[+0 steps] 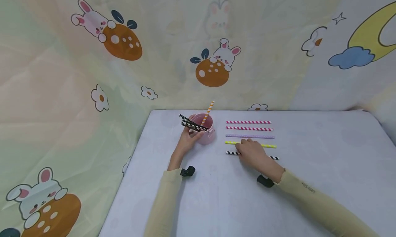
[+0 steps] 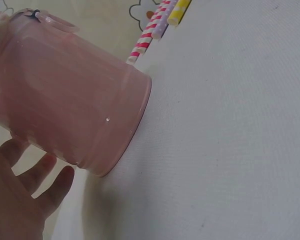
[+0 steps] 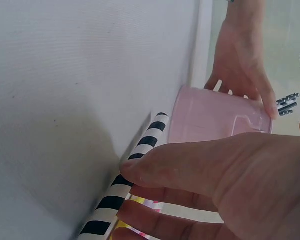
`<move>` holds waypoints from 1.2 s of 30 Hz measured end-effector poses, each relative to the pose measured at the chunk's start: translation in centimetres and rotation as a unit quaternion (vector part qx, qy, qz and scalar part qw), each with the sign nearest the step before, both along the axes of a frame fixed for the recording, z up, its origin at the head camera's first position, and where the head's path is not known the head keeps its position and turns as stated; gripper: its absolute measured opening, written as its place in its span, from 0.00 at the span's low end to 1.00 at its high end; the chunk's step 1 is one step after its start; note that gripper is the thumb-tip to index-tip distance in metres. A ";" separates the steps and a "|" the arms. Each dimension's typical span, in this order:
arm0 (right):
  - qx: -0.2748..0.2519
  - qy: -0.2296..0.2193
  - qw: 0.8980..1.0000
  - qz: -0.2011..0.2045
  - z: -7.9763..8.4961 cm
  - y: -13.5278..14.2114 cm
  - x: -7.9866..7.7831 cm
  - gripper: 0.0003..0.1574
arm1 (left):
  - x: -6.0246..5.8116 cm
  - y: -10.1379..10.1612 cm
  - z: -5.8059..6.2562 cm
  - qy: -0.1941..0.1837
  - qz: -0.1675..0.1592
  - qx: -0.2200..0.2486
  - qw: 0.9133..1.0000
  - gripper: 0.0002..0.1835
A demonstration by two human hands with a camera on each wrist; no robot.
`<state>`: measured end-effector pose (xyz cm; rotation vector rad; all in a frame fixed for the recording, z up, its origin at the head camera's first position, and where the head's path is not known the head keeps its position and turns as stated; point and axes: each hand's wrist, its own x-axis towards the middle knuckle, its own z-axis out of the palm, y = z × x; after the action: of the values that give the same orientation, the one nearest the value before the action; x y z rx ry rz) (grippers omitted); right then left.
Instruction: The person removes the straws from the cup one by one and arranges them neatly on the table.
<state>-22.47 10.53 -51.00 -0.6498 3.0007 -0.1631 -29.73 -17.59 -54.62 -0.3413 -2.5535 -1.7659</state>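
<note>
Head: left hand (image 1: pixel 186 140) is curled round a smooth pink cup (image 1: pixel 206 139) with patterned straws (image 1: pixel 195 126) leaning inside. Right hand (image 1: pixel 252 155) pinches the black-and-white striped straw (image 1: pixel 232 153), end of the row, on white cloth (image 1: pixel 222 195).

Left wrist: cup wall glossy, rounded, rimmed base.

Right wrist: thumb (image 3: pixel 155 165) against the slim banded tube.

The kind of room could not be told: a white surface (image 1: pixel 229 195) stood against pale sheeting (image 1: pixel 173 51) printed with cartoon rabbits (image 1: pixel 224 54), flowers (image 1: pixel 100 98) and a moon (image 1: pixel 363 34).
</note>
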 end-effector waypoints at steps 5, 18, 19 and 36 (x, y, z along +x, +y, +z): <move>0.003 -0.008 1.000 -0.003 -0.2 -0.2 0.0 0.05 | 0.0 0.0 0.1 -0.002 -0.003 0.002 1.000 0.45; -0.007 -0.016 1.000 -0.006 0.0 -0.2 0.1 0.06 | -0.2 0.1 0.0 -0.002 -0.010 0.010 1.000 0.43; -0.009 -0.017 1.000 -0.005 0.0 -0.2 0.1 0.06 | -0.2 0.1 0.0 -0.004 -0.011 0.010 1.000 0.44; -0.011 -0.051 0.998 -0.018 -0.2 0.1 -0.4 0.09 | 1.7 0.3 3.8 -0.033 -0.027 -0.004 0.999 0.45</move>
<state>-22.82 10.64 -51.23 -0.5712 2.9185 -0.2232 -28.03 -17.25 -50.84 -0.3620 -2.6225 -1.8148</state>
